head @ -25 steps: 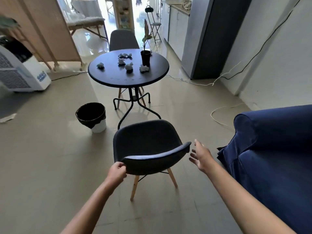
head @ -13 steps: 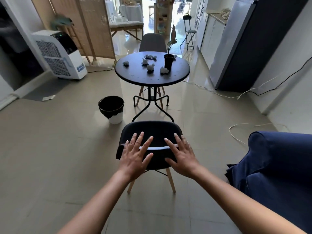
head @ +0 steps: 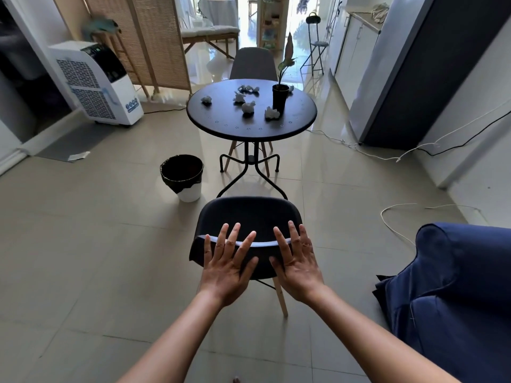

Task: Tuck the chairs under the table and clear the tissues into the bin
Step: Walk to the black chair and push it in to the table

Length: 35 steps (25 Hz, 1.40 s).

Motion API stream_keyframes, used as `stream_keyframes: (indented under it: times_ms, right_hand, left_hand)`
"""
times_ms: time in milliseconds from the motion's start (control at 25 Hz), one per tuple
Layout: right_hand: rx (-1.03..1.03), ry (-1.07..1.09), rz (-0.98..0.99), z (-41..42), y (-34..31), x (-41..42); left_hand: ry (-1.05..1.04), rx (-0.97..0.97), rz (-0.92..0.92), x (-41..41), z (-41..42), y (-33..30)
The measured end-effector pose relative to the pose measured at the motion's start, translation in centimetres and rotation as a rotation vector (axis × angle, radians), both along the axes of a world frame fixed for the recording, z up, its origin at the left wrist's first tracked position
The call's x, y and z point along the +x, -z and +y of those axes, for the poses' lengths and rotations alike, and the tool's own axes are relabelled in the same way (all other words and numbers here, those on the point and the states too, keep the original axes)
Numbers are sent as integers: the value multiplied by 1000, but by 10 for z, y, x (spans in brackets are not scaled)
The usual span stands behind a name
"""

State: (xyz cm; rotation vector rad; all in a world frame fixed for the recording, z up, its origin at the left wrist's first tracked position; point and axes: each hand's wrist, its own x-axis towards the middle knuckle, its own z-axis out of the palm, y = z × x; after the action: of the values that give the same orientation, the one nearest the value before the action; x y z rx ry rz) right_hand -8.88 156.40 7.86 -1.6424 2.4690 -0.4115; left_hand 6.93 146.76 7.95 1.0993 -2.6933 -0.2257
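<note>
We've got both palms spread flat against the back of the near chair (head: 249, 217): left hand (head: 225, 269) and right hand (head: 297, 265) side by side, fingers wide and reaching over the top edge, gripping nothing, just pressing. That's a push, not a hold, and there's our first worry: with open palms up high on the backrest, a hard shove could tip the chair forward on its wooden legs instead of sliding it across the tiles.

Just beyond our fingertips, the table's curved metal feet fan out toward the seat. Drive off-centre and a chair leg may catch one, and we jolt the table (head: 221, 125).

Ahead and to the left of our left hand stands the bin (head: 182, 175), near the path but not in it, we judge. Veer left and we clip it over.

Further out, on the tabletop, the crumpled tissues (head: 248, 107) lie loose, none cleared yet, with a tall potted plant (head: 280, 96) among them, one tissue right beside its pot. A bump to the table and that plant looks likely to topple, the tissues to scatter.

Beyond the table sits the far chair (head: 253, 64), looking closer in than ours.

Off to our right, cables (head: 398, 214) trail on the floor, a trip risk as we walk round.
</note>
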Motion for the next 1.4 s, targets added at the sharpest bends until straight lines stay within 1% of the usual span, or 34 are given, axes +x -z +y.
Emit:
stream_keyframes:
  times_ms: [80, 160, 280, 480, 760, 1200, 1400]
  right_hand:
    - [12, 3, -7, -17, -1, -9]
    - [35, 9, -11, -37, -4, -18]
    - [77, 26, -12, -76, -8, -35]
    - [146, 57, -14, -143, -14, -64]
    - [174, 100, -38, -219, -17, -106]
    - [168, 96, -98, -301, -17, -173]
    - [151, 142, -102, -316, -16, -191]
  left_hand:
    - [7, 14, 7, -9, -18, 0]
    - [12, 14, -33, -18, -40, 0]
    - [16, 27, -81, -36, -82, -2]
    - [56, 73, -95, -67, -153, -7]
    - [76, 81, -146, -114, -232, -10]
    - [44, 124, -162, -182, -311, -15]
    - [54, 92, -152, -202, -321, -8]
